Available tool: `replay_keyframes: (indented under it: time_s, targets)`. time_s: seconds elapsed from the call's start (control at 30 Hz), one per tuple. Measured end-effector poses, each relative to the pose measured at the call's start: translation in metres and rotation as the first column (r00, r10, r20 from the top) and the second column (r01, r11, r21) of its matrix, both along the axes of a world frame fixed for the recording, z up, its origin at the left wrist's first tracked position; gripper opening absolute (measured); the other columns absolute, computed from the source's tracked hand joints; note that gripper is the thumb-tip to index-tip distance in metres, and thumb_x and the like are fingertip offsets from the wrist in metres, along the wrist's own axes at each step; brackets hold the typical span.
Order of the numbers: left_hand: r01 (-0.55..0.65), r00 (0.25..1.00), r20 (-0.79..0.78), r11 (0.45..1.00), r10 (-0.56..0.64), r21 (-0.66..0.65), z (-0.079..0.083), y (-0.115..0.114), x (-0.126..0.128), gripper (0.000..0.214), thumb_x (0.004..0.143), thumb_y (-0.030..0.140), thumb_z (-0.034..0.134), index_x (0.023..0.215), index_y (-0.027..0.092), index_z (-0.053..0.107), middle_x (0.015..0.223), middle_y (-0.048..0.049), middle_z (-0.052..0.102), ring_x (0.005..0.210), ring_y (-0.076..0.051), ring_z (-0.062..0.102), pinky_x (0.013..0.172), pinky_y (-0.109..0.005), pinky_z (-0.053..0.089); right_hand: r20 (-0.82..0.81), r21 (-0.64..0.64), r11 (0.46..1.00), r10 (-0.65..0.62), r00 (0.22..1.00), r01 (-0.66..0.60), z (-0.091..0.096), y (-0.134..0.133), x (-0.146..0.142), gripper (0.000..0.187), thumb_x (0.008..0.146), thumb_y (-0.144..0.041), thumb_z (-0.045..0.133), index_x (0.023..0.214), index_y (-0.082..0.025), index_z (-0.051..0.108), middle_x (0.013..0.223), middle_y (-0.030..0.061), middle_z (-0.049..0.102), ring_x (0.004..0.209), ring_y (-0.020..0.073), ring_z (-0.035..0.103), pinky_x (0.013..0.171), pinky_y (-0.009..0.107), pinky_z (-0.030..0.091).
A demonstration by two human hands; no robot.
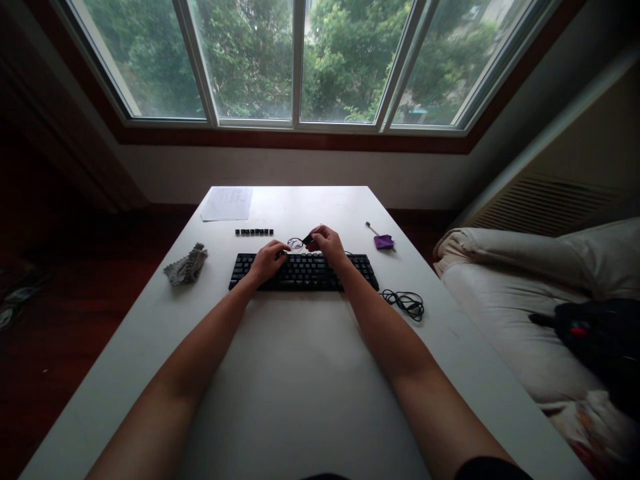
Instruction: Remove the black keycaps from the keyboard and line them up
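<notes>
A black keyboard (303, 272) lies across the middle of the white table (300, 373). Both my hands hover over its far edge. My right hand (327, 245) is closed, pinching a small black piece (307, 239) joined to a thin wire loop (295, 243). My left hand (267, 260) is curled, its fingertips pinched at the loop's left side; what they grip is too small to name. A short row of loose black keycaps (254, 232) sits just beyond the keyboard.
A crumpled grey cloth (186, 265) lies left of the keyboard and a paper sheet (227, 203) at the far left corner. A purple item with a small brush (383, 241) and a coiled black cable (406, 304) lie on the right. A white sofa (525, 313) stands beside the table.
</notes>
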State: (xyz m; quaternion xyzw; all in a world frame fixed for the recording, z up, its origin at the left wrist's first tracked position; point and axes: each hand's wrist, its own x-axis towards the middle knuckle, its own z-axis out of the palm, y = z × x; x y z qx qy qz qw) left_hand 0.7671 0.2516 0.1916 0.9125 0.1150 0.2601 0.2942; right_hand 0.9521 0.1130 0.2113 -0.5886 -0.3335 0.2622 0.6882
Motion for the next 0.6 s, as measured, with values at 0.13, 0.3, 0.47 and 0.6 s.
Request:
replay_keyframes:
  time_s: [0.13, 0.3, 0.47, 0.6]
  targets:
    - [0.016, 0.997, -0.073, 0.999, -0.014, 0.029, -0.0013, 0.0003, -0.0008, 0.028, 0.086, 0.016, 0.059, 0.107, 0.025, 0.074, 0.114, -0.0058, 0.068, 0.103, -0.022, 0.066, 0.098, -0.037, 0.053, -0.020, -0.012, 1.000, -0.027, 0.999, 0.027, 0.0007, -0.0002, 0.0015, 0.014, 0.078, -0.027, 0.061, 0.089, -0.020, 0.057, 0.071, -0.0003, 0.070, 0.056, 0.0156, 0.069, 0.053, 0.026, 0.059]
    - [-0.020, 0.995, -0.091, 0.996, 0.027, 0.084, -0.0029, 0.0020, 0.0001, 0.027, 0.085, 0.015, 0.059, 0.107, 0.024, 0.073, 0.110, -0.0062, 0.069, 0.107, -0.024, 0.063, 0.100, -0.041, 0.051, -0.033, -0.011, 1.000, -0.027, 0.999, 0.026, 0.0002, -0.0005, 0.0016, 0.012, 0.078, -0.026, 0.060, 0.088, -0.019, 0.057, 0.069, -0.0002, 0.070, 0.055, 0.0158, 0.069, 0.052, 0.026, 0.058]
    - [-0.035, 0.995, -0.096, 0.998, 0.039, 0.048, -0.0030, 0.0056, -0.0004, 0.030, 0.083, 0.014, 0.059, 0.108, 0.024, 0.072, 0.107, -0.0048, 0.072, 0.103, -0.023, 0.065, 0.100, -0.041, 0.052, -0.030, -0.037, 0.999, -0.037, 0.999, 0.036, 0.0004, -0.0003, 0.0008, 0.012, 0.079, -0.026, 0.060, 0.089, -0.020, 0.056, 0.068, 0.0000, 0.070, 0.055, 0.0156, 0.069, 0.053, 0.026, 0.059]
    - [-0.050, 0.996, -0.077, 0.997, 0.046, -0.050, -0.0046, 0.0098, 0.0030, 0.033, 0.083, 0.013, 0.058, 0.111, 0.024, 0.071, 0.106, -0.0042, 0.073, 0.095, -0.020, 0.069, 0.093, -0.036, 0.055, -0.022, -0.038, 0.999, -0.019, 1.000, 0.018, -0.0034, 0.0004, -0.0010, 0.014, 0.079, -0.027, 0.060, 0.089, -0.020, 0.056, 0.070, -0.0001, 0.071, 0.057, 0.0159, 0.070, 0.054, 0.026, 0.059]
